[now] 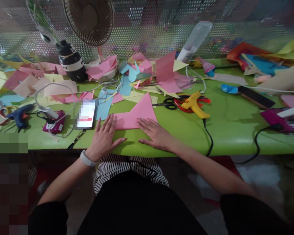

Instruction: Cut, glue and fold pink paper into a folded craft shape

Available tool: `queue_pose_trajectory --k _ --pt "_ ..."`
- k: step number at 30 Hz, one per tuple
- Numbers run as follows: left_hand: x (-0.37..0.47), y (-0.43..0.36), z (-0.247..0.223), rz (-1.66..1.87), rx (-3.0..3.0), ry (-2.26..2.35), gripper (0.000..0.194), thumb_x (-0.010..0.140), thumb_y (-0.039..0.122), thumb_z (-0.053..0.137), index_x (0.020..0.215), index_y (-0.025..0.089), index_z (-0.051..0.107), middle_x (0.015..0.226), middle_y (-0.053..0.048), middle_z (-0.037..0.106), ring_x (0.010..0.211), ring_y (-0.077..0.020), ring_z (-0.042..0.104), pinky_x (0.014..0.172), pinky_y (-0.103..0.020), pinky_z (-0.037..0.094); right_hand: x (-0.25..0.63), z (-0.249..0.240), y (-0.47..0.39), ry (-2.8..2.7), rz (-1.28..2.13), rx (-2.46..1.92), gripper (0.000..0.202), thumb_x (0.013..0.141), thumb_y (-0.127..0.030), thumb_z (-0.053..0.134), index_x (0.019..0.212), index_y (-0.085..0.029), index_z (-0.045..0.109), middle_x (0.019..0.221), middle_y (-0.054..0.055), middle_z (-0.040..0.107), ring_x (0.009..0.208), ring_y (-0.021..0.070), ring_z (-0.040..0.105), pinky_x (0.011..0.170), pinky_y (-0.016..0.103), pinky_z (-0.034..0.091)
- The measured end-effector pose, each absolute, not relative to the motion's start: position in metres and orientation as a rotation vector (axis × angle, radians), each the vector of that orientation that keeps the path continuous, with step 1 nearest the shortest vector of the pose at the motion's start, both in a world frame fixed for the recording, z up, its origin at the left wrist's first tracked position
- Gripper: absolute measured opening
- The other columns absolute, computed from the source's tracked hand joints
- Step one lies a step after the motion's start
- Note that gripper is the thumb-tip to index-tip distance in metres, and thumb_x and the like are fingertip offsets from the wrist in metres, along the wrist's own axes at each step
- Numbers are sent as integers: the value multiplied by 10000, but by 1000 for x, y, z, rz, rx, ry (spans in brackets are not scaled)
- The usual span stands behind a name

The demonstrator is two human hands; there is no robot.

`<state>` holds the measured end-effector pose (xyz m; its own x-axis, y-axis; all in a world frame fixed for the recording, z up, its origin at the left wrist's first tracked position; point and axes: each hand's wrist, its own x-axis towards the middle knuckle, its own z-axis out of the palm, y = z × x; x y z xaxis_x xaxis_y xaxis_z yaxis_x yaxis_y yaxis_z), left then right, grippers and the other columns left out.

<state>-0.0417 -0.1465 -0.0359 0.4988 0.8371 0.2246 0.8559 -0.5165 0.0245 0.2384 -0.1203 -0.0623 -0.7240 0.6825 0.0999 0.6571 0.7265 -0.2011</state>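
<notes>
A folded pink paper lies flat on the green table in front of me, with a pointed part rising at its right. My left hand rests at the paper's left end, fingers spread and fingertips on its edge. On its right part lie the fingertips of my right hand, palm down with the fingers stretched out. Both thumbs point inward over the green surface below the paper. Just left of my left hand is a lit phone. Black-handled scissors lie beyond the paper's right side.
A yellow glue gun with a cord is at right, a blue glue gun and a pink power strip at left. Behind stand a black bottle, a fan and heaped coloured paper. A clear bottle leans there.
</notes>
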Motion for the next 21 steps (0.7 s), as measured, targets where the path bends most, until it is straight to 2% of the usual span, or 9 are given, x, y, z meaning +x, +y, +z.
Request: queue_pose_trajectory --k 4,9,21 --pt "-17 -150 -43 -316 -2799 -1249 924 911 737 290 1570 110 126 1602 -164 284 1503 -257 220 1241 -461 113 237 -62 -121 -2762 225 -1085 852 945 -694 289 1573 -130 180 1599 140 268 1503 255 219 1234 490 209" --pt "-3 -152 -51 -285 -2863 -1250 933 888 773 274 1539 105 242 1597 -154 299 1501 -268 225 1238 -464 130 237 -62 -121 -2760 226 -1086 842 948 -691 286 1564 -120 221 1597 144 279 1501 256 224 1231 483 226" --pt "-2 -156 -58 -291 -2849 -1290 935 885 774 291 1536 106 234 1602 -152 289 1506 -284 205 1236 -478 139 238 -65 -121 -2767 202 -1074 821 957 -676 284 1573 -141 189 1605 127 259 1507 251 203 1232 485 218"
